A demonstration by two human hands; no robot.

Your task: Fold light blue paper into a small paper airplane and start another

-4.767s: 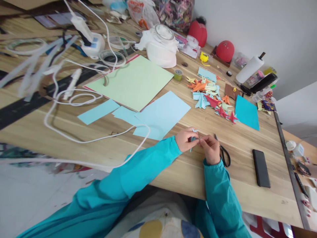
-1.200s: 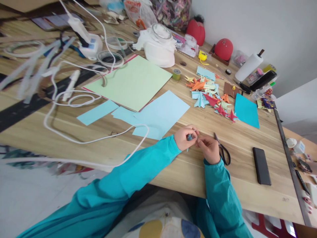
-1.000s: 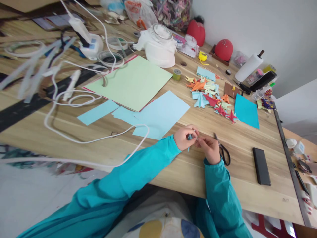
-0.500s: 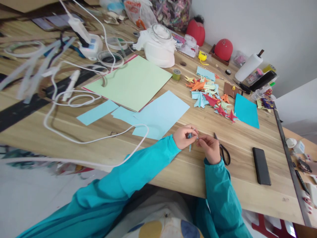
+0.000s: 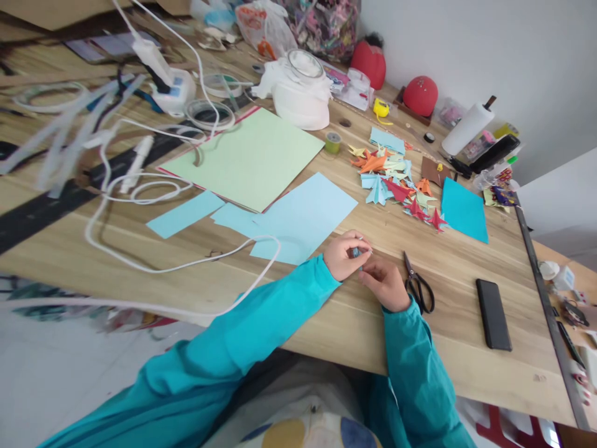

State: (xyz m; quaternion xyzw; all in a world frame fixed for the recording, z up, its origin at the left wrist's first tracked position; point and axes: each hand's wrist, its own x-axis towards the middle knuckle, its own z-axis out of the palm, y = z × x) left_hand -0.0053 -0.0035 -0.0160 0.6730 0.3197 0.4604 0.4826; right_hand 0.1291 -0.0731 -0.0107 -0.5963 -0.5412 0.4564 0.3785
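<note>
Blue paper [image 5: 356,252] — in left fingers [image 5: 353,262]

This person's pale garment [image 5: 291,398] has big rounded mustard [image 5: 286,432] and navy [image 5: 355,433] shapes. Left of it there's one creased teal sleeve [image 5: 261,333], right of it another [image 5: 415,361]; left hand [image 5: 345,256] and right hand [image 5: 386,285] are bare.
</note>
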